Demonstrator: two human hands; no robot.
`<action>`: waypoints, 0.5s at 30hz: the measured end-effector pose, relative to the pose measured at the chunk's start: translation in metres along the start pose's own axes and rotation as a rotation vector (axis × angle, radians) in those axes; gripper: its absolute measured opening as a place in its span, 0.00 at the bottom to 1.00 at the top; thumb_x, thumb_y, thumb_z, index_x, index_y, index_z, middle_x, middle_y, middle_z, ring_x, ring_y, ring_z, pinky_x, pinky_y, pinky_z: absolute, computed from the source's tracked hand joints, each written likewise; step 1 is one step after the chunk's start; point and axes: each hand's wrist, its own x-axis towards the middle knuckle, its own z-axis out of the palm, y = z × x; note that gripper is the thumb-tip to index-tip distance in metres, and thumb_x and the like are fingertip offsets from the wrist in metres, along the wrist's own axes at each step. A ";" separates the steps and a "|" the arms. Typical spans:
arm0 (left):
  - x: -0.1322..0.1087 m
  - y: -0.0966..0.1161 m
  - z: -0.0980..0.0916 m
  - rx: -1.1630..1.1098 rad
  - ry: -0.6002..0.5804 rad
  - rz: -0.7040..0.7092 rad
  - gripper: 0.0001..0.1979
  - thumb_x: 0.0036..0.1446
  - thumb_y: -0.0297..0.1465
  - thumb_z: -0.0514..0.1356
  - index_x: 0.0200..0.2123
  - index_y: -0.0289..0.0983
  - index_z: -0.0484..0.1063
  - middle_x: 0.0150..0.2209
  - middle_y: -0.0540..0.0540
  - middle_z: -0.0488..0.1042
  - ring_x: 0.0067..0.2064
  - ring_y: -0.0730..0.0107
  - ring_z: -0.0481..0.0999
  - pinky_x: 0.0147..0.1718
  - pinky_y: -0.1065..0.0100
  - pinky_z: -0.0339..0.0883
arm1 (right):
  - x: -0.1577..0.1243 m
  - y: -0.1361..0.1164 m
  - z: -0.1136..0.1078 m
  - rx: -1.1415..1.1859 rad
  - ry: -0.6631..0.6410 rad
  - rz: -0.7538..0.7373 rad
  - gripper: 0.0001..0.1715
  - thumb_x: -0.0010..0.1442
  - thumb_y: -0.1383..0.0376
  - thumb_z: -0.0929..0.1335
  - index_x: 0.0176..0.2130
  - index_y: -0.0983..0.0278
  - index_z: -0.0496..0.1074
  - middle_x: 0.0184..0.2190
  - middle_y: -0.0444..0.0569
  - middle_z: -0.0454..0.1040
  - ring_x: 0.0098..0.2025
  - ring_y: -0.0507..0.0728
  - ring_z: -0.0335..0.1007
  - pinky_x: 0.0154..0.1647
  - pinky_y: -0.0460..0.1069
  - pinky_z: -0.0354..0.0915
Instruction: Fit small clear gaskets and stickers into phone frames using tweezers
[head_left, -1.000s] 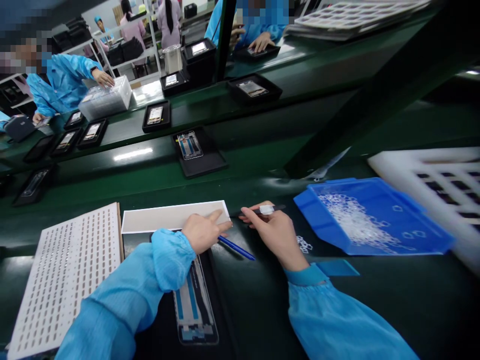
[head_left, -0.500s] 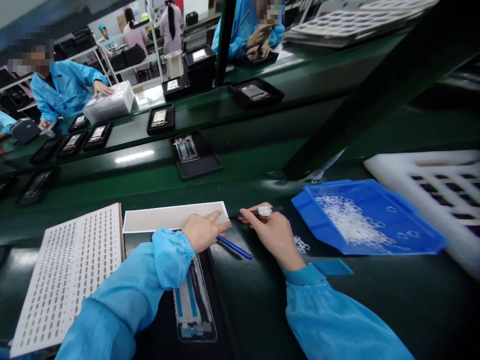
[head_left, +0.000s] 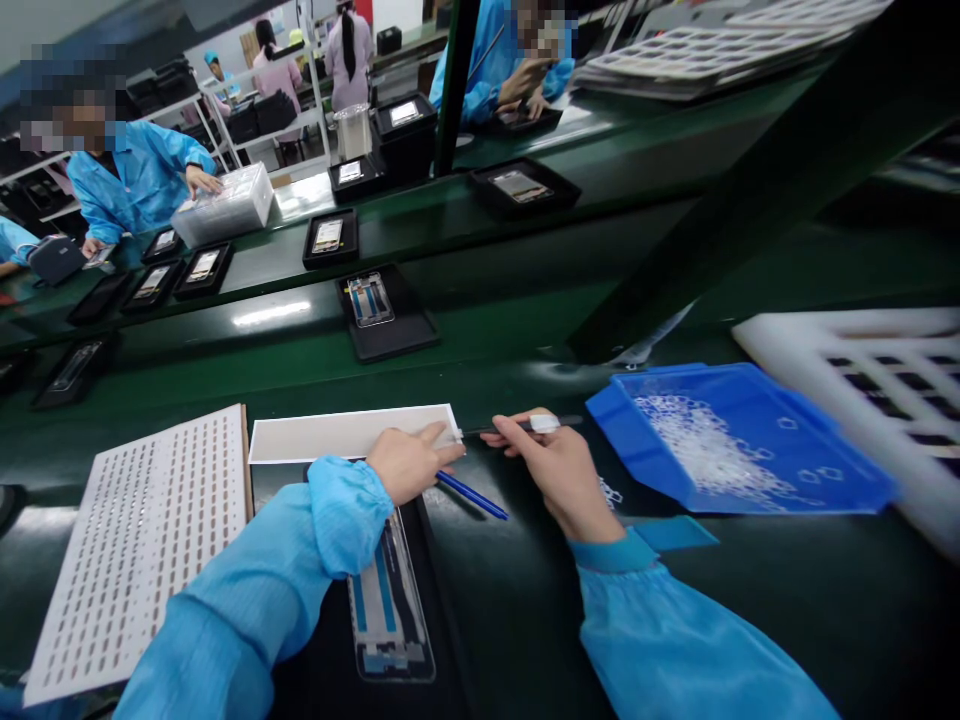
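Observation:
My left hand lies over the right end of a long pale sheet with a white border, index and middle fingers spread. My right hand pinches a thin dark tool wrapped with white tape, which looks like tweezers. Its tip points left, close to my left fingertips; any small piece at the tip is too small to make out. A blue pen-like tool lies below my left fingers. Under my left wrist, a phone frame with blue strips rests on a black tray, partly hidden by my sleeve.
At left stands a white board with rows of small dark pieces. A blue bin holds many small white rings, a few lying beside it. A green post slants across the right. Beyond are trays along the line and co-workers.
My right hand and its tool have shifted slightly to the right. My left hand stays on the sheet, and the view has moved a little.

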 end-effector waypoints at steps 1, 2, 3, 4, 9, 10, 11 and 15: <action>0.000 0.000 0.000 -0.003 -0.002 0.002 0.19 0.66 0.41 0.50 0.59 0.52 0.64 0.64 0.44 0.61 0.40 0.62 0.80 0.34 0.62 0.74 | -0.001 -0.003 -0.001 0.047 0.020 0.005 0.32 0.37 0.40 0.76 0.27 0.64 0.70 0.22 0.51 0.74 0.29 0.62 0.75 0.25 0.49 0.67; 0.000 0.000 -0.001 -0.009 -0.008 0.006 0.19 0.66 0.41 0.50 0.59 0.52 0.64 0.64 0.45 0.61 0.40 0.61 0.80 0.35 0.62 0.74 | -0.002 -0.007 -0.002 0.093 0.044 0.004 0.33 0.36 0.41 0.77 0.27 0.64 0.69 0.22 0.50 0.74 0.28 0.61 0.75 0.24 0.48 0.67; -0.001 -0.001 -0.003 -0.017 -0.015 0.009 0.20 0.66 0.40 0.51 0.60 0.52 0.63 0.65 0.45 0.60 0.41 0.61 0.80 0.35 0.61 0.74 | -0.005 -0.012 -0.004 0.137 0.069 -0.004 0.33 0.35 0.41 0.77 0.27 0.63 0.69 0.22 0.49 0.74 0.28 0.60 0.75 0.24 0.47 0.66; -0.003 -0.002 -0.005 -0.029 -0.017 0.009 0.21 0.65 0.40 0.52 0.61 0.51 0.62 0.65 0.44 0.59 0.42 0.61 0.80 0.35 0.62 0.74 | -0.009 -0.017 -0.006 0.179 0.100 -0.017 0.33 0.35 0.41 0.78 0.27 0.63 0.68 0.23 0.48 0.74 0.27 0.59 0.74 0.23 0.47 0.66; -0.037 -0.027 -0.025 -0.238 0.133 -0.198 0.23 0.65 0.37 0.53 0.63 0.46 0.59 0.63 0.44 0.62 0.51 0.62 0.75 0.42 0.66 0.71 | -0.047 -0.034 -0.003 0.245 0.183 -0.080 0.28 0.43 0.46 0.78 0.29 0.61 0.67 0.21 0.47 0.72 0.28 0.59 0.75 0.22 0.46 0.64; -0.047 -0.033 -0.027 -0.320 0.154 -0.270 0.21 0.64 0.36 0.53 0.60 0.44 0.64 0.60 0.45 0.67 0.51 0.62 0.75 0.44 0.67 0.70 | -0.056 -0.033 0.002 0.215 0.147 -0.071 0.27 0.45 0.46 0.77 0.28 0.61 0.67 0.19 0.47 0.71 0.27 0.60 0.75 0.21 0.46 0.63; -0.056 -0.039 -0.027 -0.409 0.153 -0.331 0.18 0.64 0.36 0.54 0.56 0.42 0.69 0.54 0.46 0.73 0.50 0.63 0.75 0.44 0.67 0.69 | -0.065 -0.031 0.009 0.172 0.092 -0.057 0.27 0.46 0.45 0.76 0.28 0.61 0.67 0.18 0.47 0.70 0.27 0.61 0.75 0.20 0.47 0.62; -0.084 -0.052 -0.013 -0.743 0.023 -0.411 0.16 0.62 0.39 0.53 0.40 0.37 0.78 0.34 0.48 0.79 0.38 0.65 0.77 0.40 0.69 0.67 | -0.090 -0.016 0.043 0.015 -0.148 -0.031 0.28 0.50 0.42 0.73 0.26 0.62 0.67 0.14 0.45 0.66 0.22 0.60 0.71 0.20 0.48 0.62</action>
